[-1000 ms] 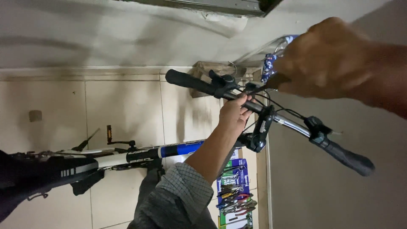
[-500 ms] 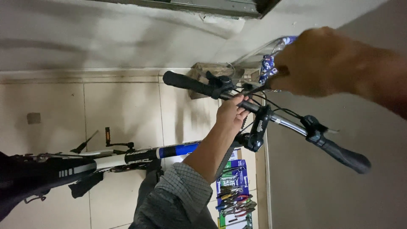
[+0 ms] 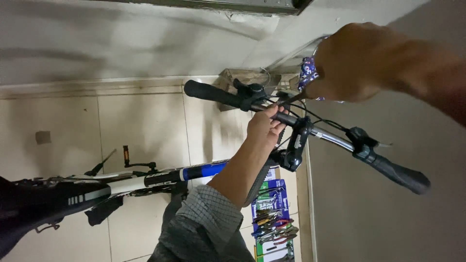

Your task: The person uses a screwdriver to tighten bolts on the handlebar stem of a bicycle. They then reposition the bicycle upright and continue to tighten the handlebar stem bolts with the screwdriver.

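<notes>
Two black grips [image 3: 213, 93] cap our silver handlebar [image 3: 330, 137]; left hand [image 3: 264, 127] clasps it, right hand [image 3: 361, 63] pinches a thin tool [image 3: 290, 99].

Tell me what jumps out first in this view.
The bicycle handlebar crosses the middle, black grips at both ends. The left hand grips the bar near the stem, while the right hand at upper right holds a thin tool toward it. A tool tray lies on the floor below.

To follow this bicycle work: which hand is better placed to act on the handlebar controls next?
Probably the right: the right hand holds a thin tool, tip at the handlebar; the left hand just grips the bar, steadying it.
</notes>
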